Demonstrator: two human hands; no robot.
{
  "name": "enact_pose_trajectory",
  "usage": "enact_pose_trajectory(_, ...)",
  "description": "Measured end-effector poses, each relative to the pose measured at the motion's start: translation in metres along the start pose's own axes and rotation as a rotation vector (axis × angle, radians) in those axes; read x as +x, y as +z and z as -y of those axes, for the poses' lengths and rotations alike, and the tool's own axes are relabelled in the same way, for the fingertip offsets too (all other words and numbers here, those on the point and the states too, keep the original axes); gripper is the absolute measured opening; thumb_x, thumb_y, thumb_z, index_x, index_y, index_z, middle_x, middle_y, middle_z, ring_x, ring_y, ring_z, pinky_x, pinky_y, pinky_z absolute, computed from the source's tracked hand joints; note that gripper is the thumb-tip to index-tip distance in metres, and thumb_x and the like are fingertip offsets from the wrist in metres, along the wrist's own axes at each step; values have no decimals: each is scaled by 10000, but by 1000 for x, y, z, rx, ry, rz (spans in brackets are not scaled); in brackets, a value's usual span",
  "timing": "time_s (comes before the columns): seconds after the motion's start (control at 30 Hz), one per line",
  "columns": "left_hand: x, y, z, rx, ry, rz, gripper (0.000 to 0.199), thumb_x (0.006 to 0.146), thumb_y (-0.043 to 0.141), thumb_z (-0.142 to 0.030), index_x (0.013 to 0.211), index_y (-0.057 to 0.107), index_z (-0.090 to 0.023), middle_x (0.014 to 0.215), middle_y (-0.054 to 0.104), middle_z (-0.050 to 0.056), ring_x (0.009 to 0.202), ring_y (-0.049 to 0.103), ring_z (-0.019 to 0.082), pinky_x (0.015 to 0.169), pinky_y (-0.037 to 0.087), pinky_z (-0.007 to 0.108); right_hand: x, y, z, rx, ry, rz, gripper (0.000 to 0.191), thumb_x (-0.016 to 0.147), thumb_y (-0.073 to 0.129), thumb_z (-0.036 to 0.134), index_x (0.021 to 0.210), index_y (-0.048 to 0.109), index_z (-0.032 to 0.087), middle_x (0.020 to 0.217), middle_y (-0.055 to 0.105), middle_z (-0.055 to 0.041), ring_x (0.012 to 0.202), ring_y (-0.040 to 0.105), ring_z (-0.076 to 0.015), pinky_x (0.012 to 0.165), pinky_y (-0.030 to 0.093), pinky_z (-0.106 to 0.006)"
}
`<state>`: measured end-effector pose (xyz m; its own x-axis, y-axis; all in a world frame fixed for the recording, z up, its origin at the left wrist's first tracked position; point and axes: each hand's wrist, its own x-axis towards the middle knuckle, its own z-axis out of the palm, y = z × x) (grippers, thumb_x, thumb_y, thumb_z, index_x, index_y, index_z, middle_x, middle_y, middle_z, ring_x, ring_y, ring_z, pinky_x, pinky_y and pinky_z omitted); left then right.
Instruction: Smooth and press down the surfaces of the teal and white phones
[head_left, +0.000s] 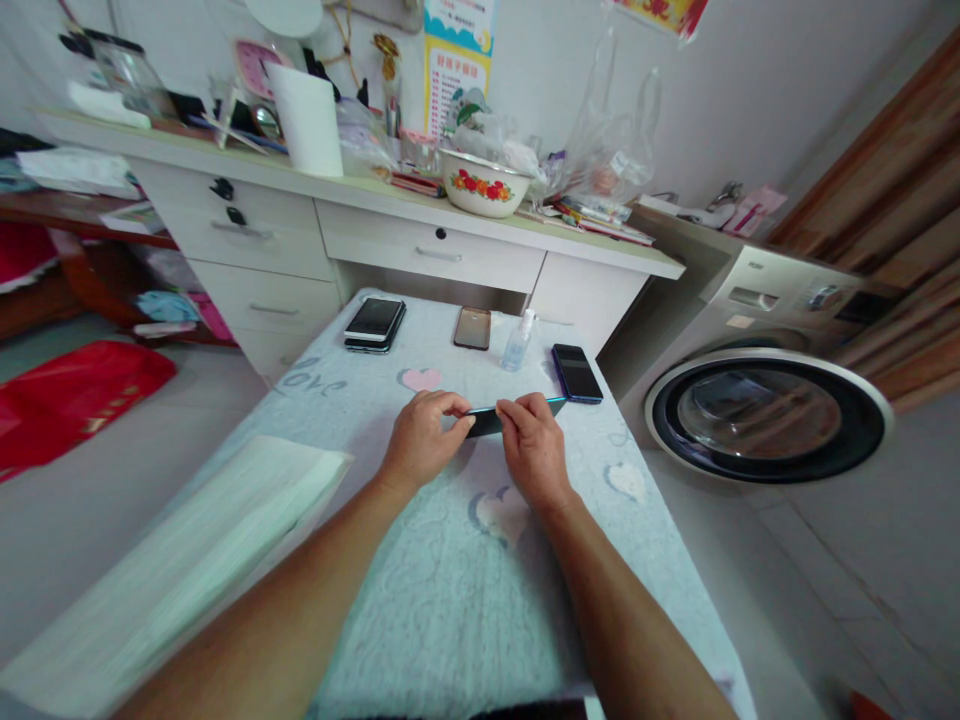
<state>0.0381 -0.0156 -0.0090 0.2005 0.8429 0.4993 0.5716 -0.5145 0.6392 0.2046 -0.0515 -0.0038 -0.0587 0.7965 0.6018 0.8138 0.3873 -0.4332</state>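
Near the frame's centre, the left hand (424, 435) is pinching the left end of a thin, dark, rectangular phone-like slab (486, 423) over the cloth-covered pale blue desk (427, 610). The slab's long axis is running left to right, its right end angling slightly upward; its top end isn't showing clearly. The right hand (536, 445) is pinching it near mid-length. Two-handed handling seems to be underway, probably calling for steady fingertips.

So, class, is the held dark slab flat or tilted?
Tilted: the slab shows narrow between left hand and right hand, while the rightmost phone lies flat.
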Motion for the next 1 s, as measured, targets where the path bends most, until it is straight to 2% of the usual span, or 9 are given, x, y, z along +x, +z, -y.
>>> enact_pose_trajectory(0.57,1,0,0,-3,-3,4,40,757,614,-205,772,651,-210,770,673,-10,795,602,171,773,439,306,0,5,6,-7,-35,33,250,927,437,188,1016,668,220,902,530,-42,795,545,-137,728,461,-235)
enact_pose_trajectory(1.0,2,-1,1,-12,-25,11,58,746,611,-215,780,659,-212,786,680,-4,806,610,177,784,448,315,3,-4,-15,-34,33,-44,256,926,449,212,1013,690,217,887,546,-46,801,556,-148,754,465,-253)
